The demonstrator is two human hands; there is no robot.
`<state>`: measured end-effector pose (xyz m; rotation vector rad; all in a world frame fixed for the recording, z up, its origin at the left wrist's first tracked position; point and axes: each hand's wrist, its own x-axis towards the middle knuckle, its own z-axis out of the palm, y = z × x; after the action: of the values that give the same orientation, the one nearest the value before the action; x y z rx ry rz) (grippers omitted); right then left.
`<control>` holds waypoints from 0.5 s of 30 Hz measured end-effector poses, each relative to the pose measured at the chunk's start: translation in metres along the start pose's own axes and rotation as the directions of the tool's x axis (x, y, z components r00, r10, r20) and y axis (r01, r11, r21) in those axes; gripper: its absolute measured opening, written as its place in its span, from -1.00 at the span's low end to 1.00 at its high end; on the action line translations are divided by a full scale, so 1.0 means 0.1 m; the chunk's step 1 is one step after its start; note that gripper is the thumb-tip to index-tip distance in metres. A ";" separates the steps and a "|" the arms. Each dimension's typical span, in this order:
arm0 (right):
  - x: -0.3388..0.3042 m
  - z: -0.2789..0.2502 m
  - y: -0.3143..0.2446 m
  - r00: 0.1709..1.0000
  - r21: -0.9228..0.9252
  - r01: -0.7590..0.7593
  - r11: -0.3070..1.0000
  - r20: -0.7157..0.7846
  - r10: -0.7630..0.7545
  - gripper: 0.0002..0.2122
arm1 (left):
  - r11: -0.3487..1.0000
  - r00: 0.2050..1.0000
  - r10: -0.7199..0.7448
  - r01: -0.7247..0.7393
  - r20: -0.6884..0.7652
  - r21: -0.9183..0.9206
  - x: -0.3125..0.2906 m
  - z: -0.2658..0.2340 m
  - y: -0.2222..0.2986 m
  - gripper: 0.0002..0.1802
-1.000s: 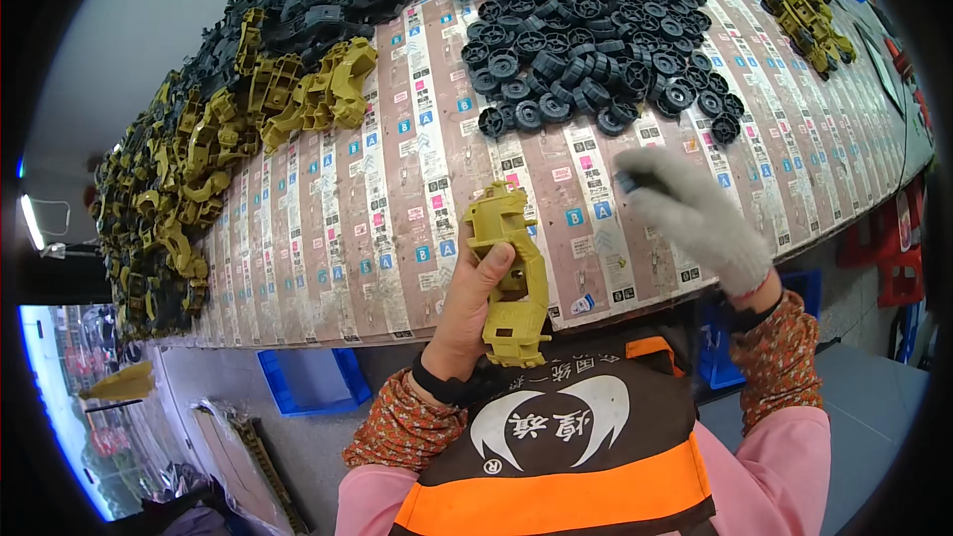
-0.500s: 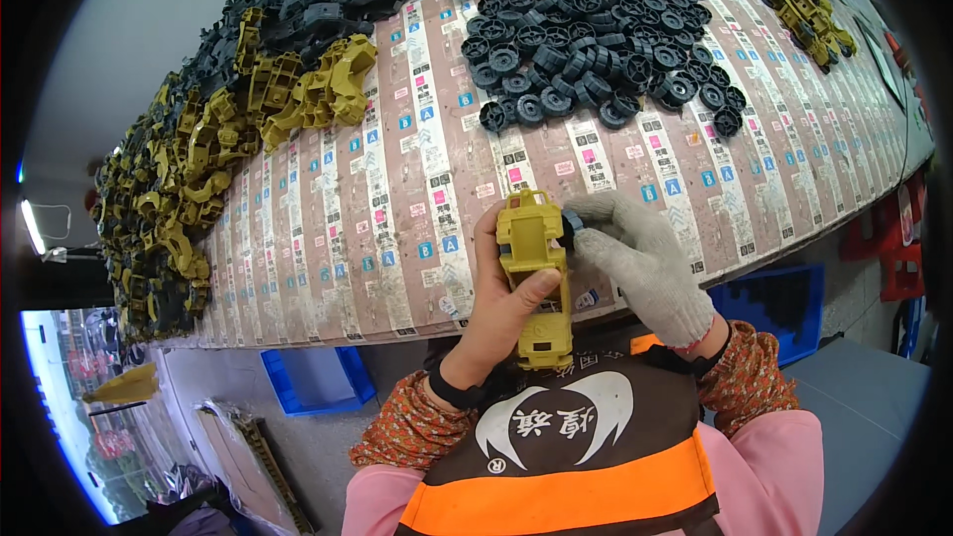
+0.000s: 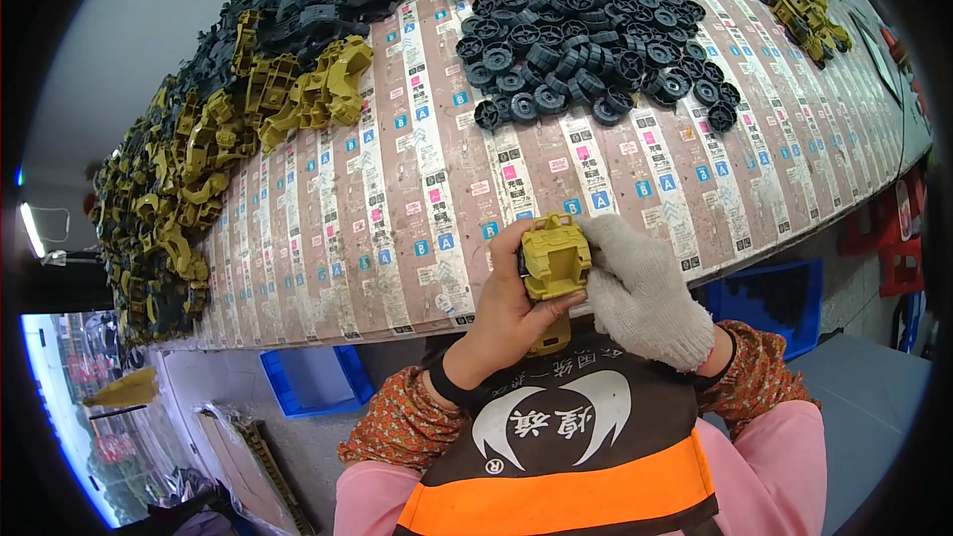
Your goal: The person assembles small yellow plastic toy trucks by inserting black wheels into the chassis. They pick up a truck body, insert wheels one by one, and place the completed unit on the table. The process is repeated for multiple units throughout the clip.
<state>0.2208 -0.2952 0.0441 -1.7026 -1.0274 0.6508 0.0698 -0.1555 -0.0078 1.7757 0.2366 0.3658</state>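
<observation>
A yellow plastic toy vehicle body (image 3: pixel 556 263) is held up at the table's near edge, tilted so that one end points up toward me. My bare left hand (image 3: pixel 501 313) is closed around its left side, with the thumb across the lower front. My right hand (image 3: pixel 650 298), in a pale knitted glove, is closed against the body's right side. Its fingertips are partly hidden behind the toy, and any wheel under them is out of sight. Beyond the hands, a heap of black toy wheels (image 3: pixel 586 35) lies on the table (image 3: pixel 417 208).
Yellow toy bodies (image 3: pixel 318 89) and dark plastic parts (image 3: pixel 308 15) are piled along the left side. More yellow vehicles (image 3: pixel 794 10) stand at the far right. Below the table edge are a blue bin (image 3: pixel 313 382), another blue bin (image 3: pixel 769 308) and a red stool (image 3: pixel 898 268).
The toy body has tipped, its end now facing up, and has shifted slightly right and down. The black wheel at the right fingertips has gone out of sight. My right fingers have closed in.
</observation>
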 end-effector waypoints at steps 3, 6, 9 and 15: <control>0.04 -0.06 -0.06 1.000 -0.017 0.012 1.000 0.028 -0.012 -0.69 | 0.991 1.000 -0.023 0.022 -0.005 -0.132 0.00 0.00 -0.04 0.02; 0.25 -0.22 -0.08 0.988 -0.096 -0.050 0.994 0.138 0.063 -0.69 | 0.960 0.994 -0.095 0.075 -0.061 -0.269 0.08 0.01 -0.01 -0.03; 0.74 -0.44 0.29 0.989 -0.384 0.137 0.913 0.002 -0.147 -0.80 | 0.897 0.969 -0.218 0.150 -0.121 -0.416 0.11 0.01 0.05 -0.06; 1.24 -0.80 0.53 0.989 -0.882 0.074 0.465 0.006 -0.148 -0.71 | 0.830 0.896 -0.371 0.203 -0.243 -0.519 0.07 -0.14 0.06 -0.17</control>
<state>0.3638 -0.2330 0.0290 -2.4877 -1.5656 -0.1347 0.0710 -0.1414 0.0018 1.1489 0.6017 0.4594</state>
